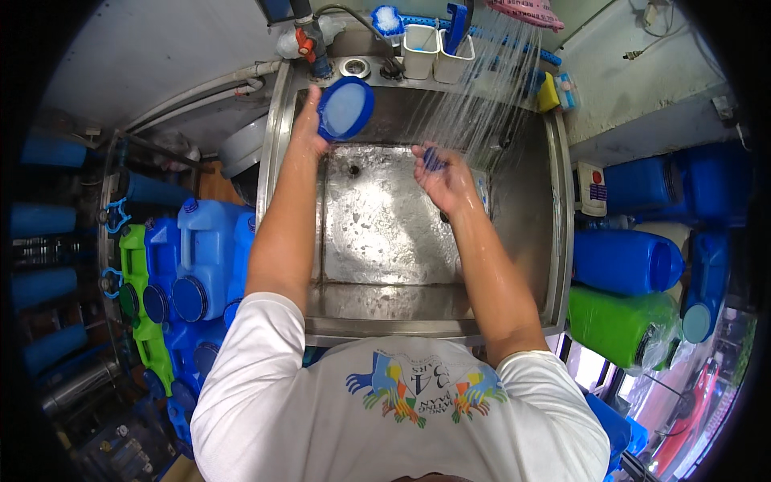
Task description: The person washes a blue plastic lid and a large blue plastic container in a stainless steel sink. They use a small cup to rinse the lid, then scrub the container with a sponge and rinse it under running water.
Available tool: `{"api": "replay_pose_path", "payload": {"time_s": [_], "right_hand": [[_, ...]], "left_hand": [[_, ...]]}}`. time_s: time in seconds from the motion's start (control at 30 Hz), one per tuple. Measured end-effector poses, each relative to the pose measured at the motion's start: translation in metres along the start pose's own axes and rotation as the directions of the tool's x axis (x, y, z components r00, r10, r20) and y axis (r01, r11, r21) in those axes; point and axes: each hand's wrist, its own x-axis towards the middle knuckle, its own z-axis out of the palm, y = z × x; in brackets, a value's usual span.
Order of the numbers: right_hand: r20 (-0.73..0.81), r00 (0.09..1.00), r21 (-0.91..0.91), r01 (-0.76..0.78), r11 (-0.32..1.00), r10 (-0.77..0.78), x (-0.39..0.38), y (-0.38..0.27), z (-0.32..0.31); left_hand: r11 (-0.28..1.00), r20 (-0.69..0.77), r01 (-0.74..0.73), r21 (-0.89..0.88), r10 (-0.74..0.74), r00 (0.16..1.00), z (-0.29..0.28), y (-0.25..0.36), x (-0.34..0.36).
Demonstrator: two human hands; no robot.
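Note:
My left hand [313, 120] grips a round blue lid [345, 108] with a translucent pale disc inside, at the upper left of a stainless steel sink [361, 325]. My right hand [442, 181], turned palm up near the sink's middle, has a small dark blue cap [434, 158] in its curled fingers. Water streams [490, 88] fall from the upper right beside and behind this hand. Both forearms reach over the sink from the lower edge and look wet.
Blue and green jugs [209, 249] are stacked left, more containers [618, 261] right. At the back are a pipe with a red valve [307, 44], white caddies [420, 52], a blue-and-white brush [388, 20], sponges [548, 92] and a pink bag [526, 12] above the spray.

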Motion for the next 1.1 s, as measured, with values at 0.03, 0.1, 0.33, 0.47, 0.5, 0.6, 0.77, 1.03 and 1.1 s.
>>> {"api": "replay_pose_path", "payload": {"time_s": [0.03,0.1,0.33,0.47,0.5,0.6,0.77,1.03,1.1], "right_hand": [[0.023,0.999,0.085,-0.025,0.996,0.023,-0.004,-0.001,0.001],[0.005,1.0,0.202,-0.012,0.979,0.011,-0.011,-0.001,0.003],[0.04,0.999,0.183,0.028,0.983,-0.036,-0.025,-0.017,0.026],[0.19,0.982,0.128,-0.013,0.992,-0.011,-0.035,-0.044,0.04],[0.27,0.963,0.094,0.0,0.996,-0.026,-0.037,-0.049,0.039],[0.218,0.976,-0.196,0.069,0.978,-0.025,-0.036,-0.05,0.014],[-0.014,0.967,-0.924,-0.11,-0.367,-0.254,-0.035,-0.012,-0.095],[-0.023,0.925,-0.955,-0.133,-0.266,-0.38,-0.053,-0.001,-0.203],[-0.103,0.937,-0.97,-0.169,-0.173,-0.333,-0.053,-0.004,-0.206]], "left_hand": [[1.0,0.003,-0.006,0.011,0.006,1.0,0.001,0.014,0.005],[0.998,-0.071,0.025,0.057,-0.021,0.997,0.011,0.035,0.021],[0.977,-0.088,0.009,-0.212,-0.028,0.996,0.048,0.086,0.081],[0.975,-0.17,-0.133,-0.18,0.102,0.98,0.051,0.092,0.102],[0.973,-0.152,-0.166,-0.158,0.142,0.978,0.05,0.091,0.104],[0.966,-0.15,-0.26,-0.007,0.256,0.955,0.048,0.085,0.1],[0.786,-0.252,-0.275,0.554,0.473,0.844,0.044,0.08,0.088],[0.613,-0.216,-0.179,0.77,0.513,0.831,0.027,0.088,0.101],[0.628,-0.201,-0.193,0.754,0.5,0.842,0.021,0.088,0.106]]}}
